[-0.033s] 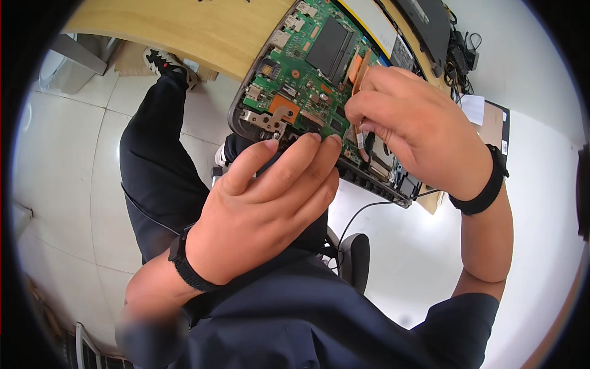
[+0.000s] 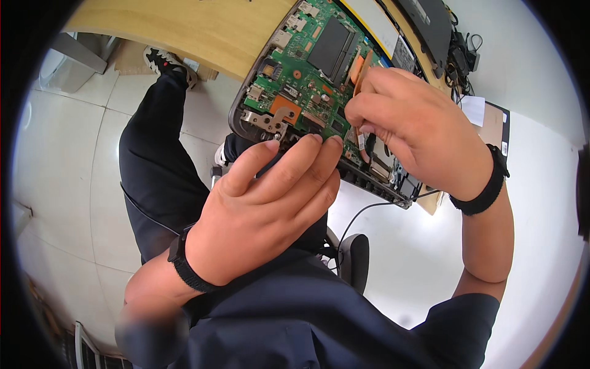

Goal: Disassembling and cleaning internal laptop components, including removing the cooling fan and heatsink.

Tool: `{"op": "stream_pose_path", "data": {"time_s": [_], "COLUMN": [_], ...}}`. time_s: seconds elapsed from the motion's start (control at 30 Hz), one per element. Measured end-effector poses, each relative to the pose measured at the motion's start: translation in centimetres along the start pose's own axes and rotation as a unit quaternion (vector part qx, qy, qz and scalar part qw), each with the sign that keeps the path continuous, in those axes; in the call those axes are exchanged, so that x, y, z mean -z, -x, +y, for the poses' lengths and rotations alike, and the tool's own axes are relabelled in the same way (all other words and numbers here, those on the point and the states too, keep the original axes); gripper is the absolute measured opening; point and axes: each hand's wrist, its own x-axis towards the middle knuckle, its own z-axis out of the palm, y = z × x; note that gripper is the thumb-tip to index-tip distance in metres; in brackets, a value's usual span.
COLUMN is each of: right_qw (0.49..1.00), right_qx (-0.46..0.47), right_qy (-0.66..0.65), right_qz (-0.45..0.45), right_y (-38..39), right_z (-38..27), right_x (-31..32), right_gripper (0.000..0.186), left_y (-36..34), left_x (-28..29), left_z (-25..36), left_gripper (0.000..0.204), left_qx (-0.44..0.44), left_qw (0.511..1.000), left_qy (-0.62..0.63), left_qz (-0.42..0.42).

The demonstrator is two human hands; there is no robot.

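Note:
An opened laptop base with a green circuit board [image 2: 314, 89] lies tilted at the table edge. My left hand [image 2: 264, 203] rests along its near edge with fingers outstretched, the tips beside a metal hinge bracket [image 2: 264, 120]. Over the right part of the board, my right hand [image 2: 418, 126] is closed in a pinch at a copper heat sink [image 2: 362, 71]. The copper piece stands raised at its far end, and my fingers cover its middle. Below them, a flat pipe end and a dark cable show in part.
The wooden table [image 2: 178, 27] spans the top left. A black device [image 2: 421, 24] and tangled black cables [image 2: 464, 58] lie beyond the laptop at the right, near a white wall. A thin black cord [image 2: 375, 206] hangs below the laptop, above a dark chair part [image 2: 354, 261].

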Motion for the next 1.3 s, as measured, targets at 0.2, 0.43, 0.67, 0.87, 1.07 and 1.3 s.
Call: {"op": "stream_pose_path", "data": {"time_s": [0.2, 0.43, 0.67, 0.87, 1.07, 1.3], "right_qw": [1.000, 0.999, 0.999, 0.999, 0.999, 0.999], "right_qx": [0.015, 0.032, 0.049, 0.040, 0.043, 0.038], "right_qy": [-0.008, 0.000, 0.008, 0.021, 0.023, 0.012], "right_qz": [-0.024, -0.022, -0.012, -0.008, -0.006, -0.008], "right_y": [-0.4, -0.5, -0.6, -0.5, -0.6, -0.1], "right_z": [0.4, 0.6, 0.7, 0.5, 0.5, 0.8], "right_x": [-0.4, -0.5, -0.8, -0.9, -0.9, -0.6], "right_gripper": [0.020, 0.021, 0.023, 0.024, 0.024, 0.021], "left_y": [0.0, 0.0, 0.0, 0.0, 0.0, -0.5], "left_x": [-0.6, -0.8, -0.9, -0.9, -0.9, -0.5], "left_z": [-0.2, -0.2, 0.0, 0.2, 0.3, 0.8], "left_gripper": [0.019, 0.019, 0.019, 0.018, 0.017, 0.017], "left_qx": [-0.008, -0.014, -0.006, -0.002, 0.004, 0.014], "left_qw": [1.000, 0.999, 0.999, 0.999, 0.999, 0.999], "left_qy": [-0.016, -0.034, -0.047, -0.048, -0.047, -0.038], "left_qz": [0.012, 0.025, 0.026, 0.025, 0.021, 0.013]}}
